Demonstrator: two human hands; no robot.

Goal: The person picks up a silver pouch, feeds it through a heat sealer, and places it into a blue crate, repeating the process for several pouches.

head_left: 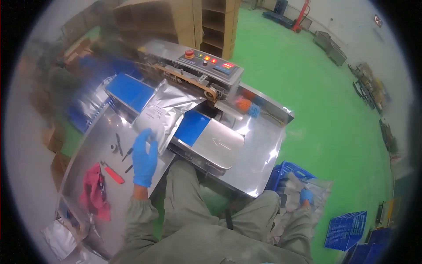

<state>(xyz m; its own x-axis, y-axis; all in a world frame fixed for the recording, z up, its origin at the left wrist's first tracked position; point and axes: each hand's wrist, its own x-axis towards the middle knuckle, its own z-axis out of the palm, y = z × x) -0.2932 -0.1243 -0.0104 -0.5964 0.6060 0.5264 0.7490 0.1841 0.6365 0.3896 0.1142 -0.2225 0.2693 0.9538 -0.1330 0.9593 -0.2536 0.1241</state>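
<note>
A silver foil bag (163, 115) with a printed label lies across the blue conveyor belt (192, 127), its upper edge at the sealing machine (193, 70). My left hand (145, 158), in a blue glove, is at the bag's lower left corner, fingers partly spread; whether they touch the foil is unclear. At the lower right, my right hand (306, 196), also gloved, reaches into silver bags (292, 191) in a blue crate (277, 175). Its fingers are small and partly hidden, so its grip cannot be made out.
On the metal table (132, 189) lie a red-handled tool (113, 174), a pink cloth (93, 189) and black tools. Another blue crate (346, 231) stands on the green floor at right. Cardboard boxes (215, 26) are behind the machine.
</note>
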